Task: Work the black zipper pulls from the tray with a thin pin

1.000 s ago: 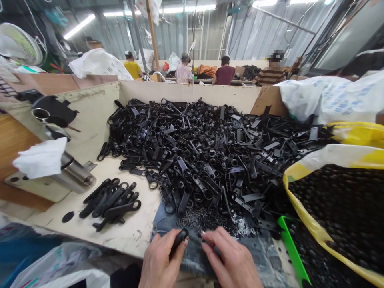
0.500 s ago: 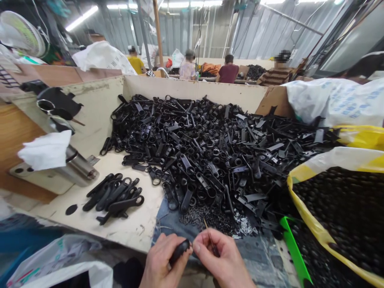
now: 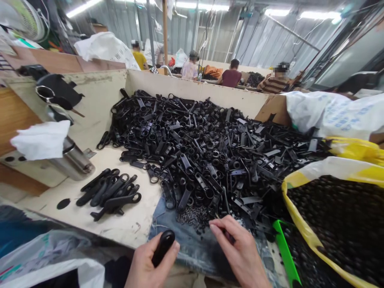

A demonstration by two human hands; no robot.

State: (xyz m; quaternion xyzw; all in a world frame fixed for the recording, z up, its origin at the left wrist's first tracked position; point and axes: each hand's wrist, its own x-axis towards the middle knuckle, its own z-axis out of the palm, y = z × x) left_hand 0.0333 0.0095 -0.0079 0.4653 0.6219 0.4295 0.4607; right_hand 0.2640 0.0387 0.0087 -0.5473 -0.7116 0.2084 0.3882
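My left hand [image 3: 147, 266] grips a black plastic handle part [image 3: 163, 247] at the table's near edge. My right hand [image 3: 238, 253] reaches forward over a blue denim cloth [image 3: 189, 244], its fingers pinched on a thin stick-like tool, next to a small heap of tiny metal springs [image 3: 195, 216]. A large heap of black plastic parts [image 3: 204, 152] fills the table behind. A small row of finished-looking black handles [image 3: 109, 194] lies on the bare board at the left.
A yellow sack of small dark pieces [image 3: 336, 216] stands at the right with a green scoop [image 3: 285, 252] beside it. A metal cylinder under a white tissue [image 3: 42, 140] lies at the left. Several people sit at a far table [image 3: 231, 76].
My hands have parted: the right hand moved forward and right toward the springs, and the left hand lowered slightly with the black part in it. The view tilted a little.
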